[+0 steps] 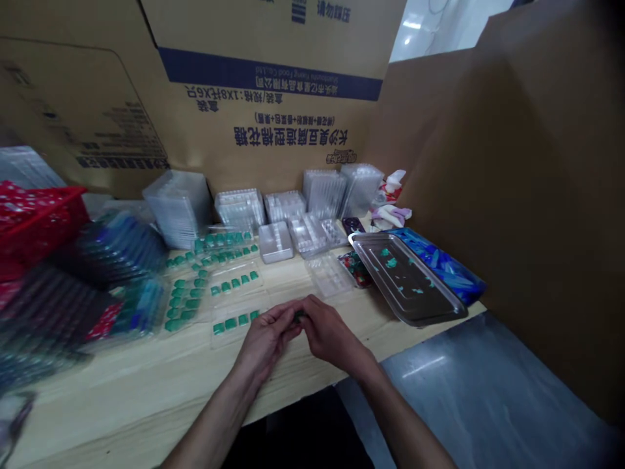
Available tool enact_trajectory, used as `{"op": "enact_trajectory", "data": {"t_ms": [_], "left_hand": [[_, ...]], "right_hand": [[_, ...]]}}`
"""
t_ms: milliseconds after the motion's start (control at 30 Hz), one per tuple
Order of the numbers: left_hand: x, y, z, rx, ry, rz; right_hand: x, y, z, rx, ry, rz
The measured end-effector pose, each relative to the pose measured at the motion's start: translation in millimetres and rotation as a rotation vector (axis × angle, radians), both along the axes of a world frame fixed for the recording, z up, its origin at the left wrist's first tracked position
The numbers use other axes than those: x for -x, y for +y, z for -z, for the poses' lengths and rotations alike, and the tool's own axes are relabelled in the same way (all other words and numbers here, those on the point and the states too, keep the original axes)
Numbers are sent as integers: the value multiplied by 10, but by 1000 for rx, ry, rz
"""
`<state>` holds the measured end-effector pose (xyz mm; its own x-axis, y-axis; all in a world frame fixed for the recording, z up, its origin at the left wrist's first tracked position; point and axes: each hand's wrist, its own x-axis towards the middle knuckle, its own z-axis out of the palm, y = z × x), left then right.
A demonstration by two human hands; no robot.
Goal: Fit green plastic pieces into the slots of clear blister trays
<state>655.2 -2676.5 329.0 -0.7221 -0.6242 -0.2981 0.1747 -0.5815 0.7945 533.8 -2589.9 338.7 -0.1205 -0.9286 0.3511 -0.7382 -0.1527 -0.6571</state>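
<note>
Both my hands meet above the front middle of the table. My left hand [269,337] is closed in a pinch, its fingertips against those of my right hand [328,331]. Between them a small dark green piece [298,316] shows, mostly covered by the fingers. Just left of my left hand lies a clear plastic sheet with a row of green pieces [231,324]. Behind it is another row of green pieces [235,284], and a double row of green pieces [185,301] sits farther left.
A metal tray [415,286] with green scraps leans on a blue box [442,264] at right. Stacks of clear plastic trays [177,202] line the cardboard wall [293,117]. At left stand a red basket [53,221] and blurred stacked packs [120,247].
</note>
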Motion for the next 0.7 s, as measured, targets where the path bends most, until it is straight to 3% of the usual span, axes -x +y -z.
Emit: {"op": "enact_trajectory", "data": {"t_ms": [167, 300, 400, 533, 700], "left_hand": [[-276, -47, 113, 91, -70, 10], [-453, -153, 229, 132, -157, -66], [-616, -387, 257, 197, -209, -202], [-721, -740, 274, 547, -337, -291], [-571, -926, 357, 1084, -580, -166]], "right_hand": [[-89, -64, 192, 15, -142, -74], [-150, -142, 373, -43, -191, 45], [-195, -165, 530, 5, -17, 167], [-297, -158, 722, -32, 287, 73], [-414, -162, 790, -175, 411, 34]]}}
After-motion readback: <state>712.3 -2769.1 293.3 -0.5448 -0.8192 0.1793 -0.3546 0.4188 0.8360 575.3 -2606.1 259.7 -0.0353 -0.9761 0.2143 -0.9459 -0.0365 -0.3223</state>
